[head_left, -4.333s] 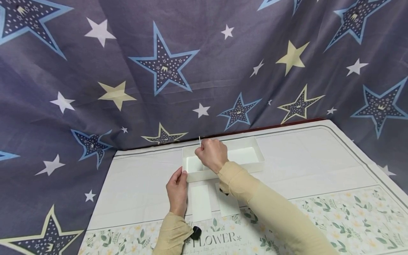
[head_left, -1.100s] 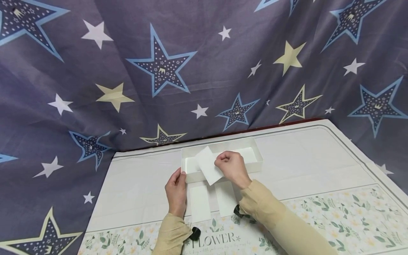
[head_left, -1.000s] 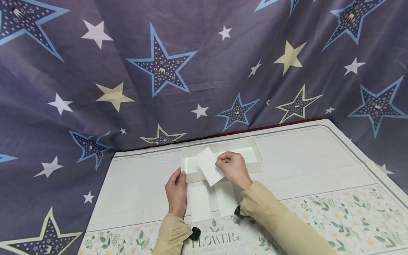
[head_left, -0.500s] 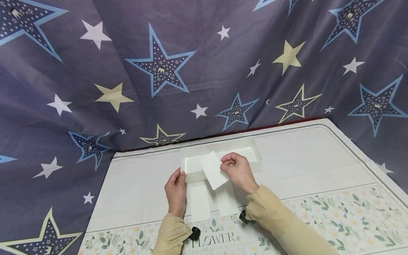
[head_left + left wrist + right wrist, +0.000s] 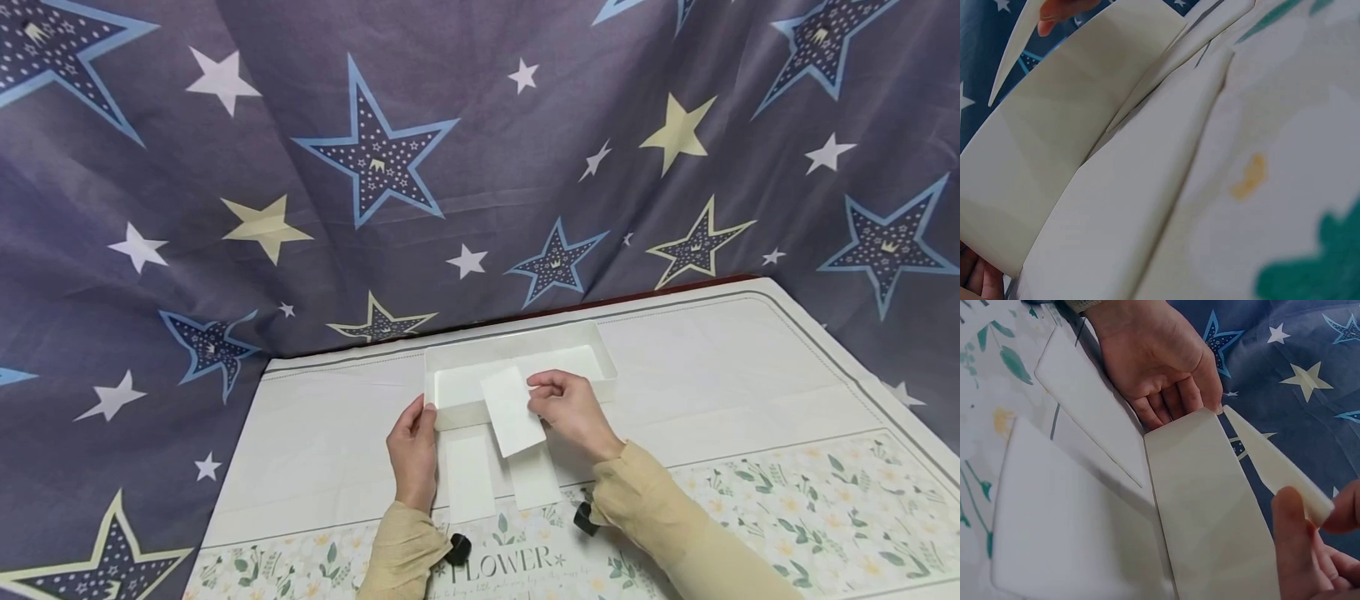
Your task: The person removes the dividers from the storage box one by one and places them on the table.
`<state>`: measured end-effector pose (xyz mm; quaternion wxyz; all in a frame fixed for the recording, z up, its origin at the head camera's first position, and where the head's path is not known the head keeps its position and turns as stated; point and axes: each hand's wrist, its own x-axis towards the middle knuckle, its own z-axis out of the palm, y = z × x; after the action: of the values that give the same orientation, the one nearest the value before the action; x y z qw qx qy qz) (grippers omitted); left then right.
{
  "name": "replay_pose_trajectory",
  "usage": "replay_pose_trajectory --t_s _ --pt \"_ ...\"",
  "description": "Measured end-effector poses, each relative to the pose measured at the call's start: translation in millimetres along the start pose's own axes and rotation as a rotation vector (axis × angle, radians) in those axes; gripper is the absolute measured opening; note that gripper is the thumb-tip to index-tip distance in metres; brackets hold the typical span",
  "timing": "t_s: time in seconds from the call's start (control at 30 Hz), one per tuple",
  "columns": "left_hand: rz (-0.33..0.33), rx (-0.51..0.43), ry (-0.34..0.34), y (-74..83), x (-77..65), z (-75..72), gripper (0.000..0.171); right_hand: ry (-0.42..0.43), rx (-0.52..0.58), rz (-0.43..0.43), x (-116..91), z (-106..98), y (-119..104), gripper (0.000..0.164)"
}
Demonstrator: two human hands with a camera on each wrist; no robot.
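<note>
A long white open-topped box (image 5: pixel 465 416) stands near the back of the table. At its left end my left hand (image 5: pixel 413 454) grips the corner, thumb at the rim; its fingers (image 5: pixel 984 275) show at the wall's lower end in the left wrist view. My right hand (image 5: pixel 573 414) pinches a thin white rectangular panel (image 5: pixel 513 412) by its right edge, between thumb and fingers. Tilted, the panel overlaps the box's front wall in the head view. The right wrist view shows the panel (image 5: pixel 1272 456) edge-on above the box wall (image 5: pixel 1210 506).
Two more white panels, a left one (image 5: pixel 470 479) and a right one (image 5: pixel 536 483), lie flat in front of the box. A white tablecloth (image 5: pixel 705 375) with a floral band (image 5: pixel 810 508) covers the table. Behind hangs a star-patterned curtain (image 5: pixel 487 167).
My right hand was down in the box with the panel upright; it has since lifted the panel out and drawn it rightward and nearer, turning it. The left hand stays at the box corner.
</note>
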<state>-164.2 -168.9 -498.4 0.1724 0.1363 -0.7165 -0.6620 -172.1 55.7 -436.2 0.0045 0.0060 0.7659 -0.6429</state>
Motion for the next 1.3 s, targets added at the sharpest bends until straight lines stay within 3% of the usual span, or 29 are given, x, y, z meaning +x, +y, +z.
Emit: replay_pose_trajectory --t_s 0.27,1.0,1.3 --pt "-0.009 -0.007 0.003 -0.6 0.5 -0.1 0.036 -0.05 0.112 0.105 -3.2 -6.0 6.4 0.025" --pt "-0.019 0.008 0.0 0.6 1.1 0.3 0.036 -0.039 0.092 0.185 -20.2 -28.0 18.1 0.019" --pt "-0.023 0.001 0.006 1.3 -0.1 0.2 0.035 -0.032 0.095 0.177 -27.6 -35.5 25.0 0.018"
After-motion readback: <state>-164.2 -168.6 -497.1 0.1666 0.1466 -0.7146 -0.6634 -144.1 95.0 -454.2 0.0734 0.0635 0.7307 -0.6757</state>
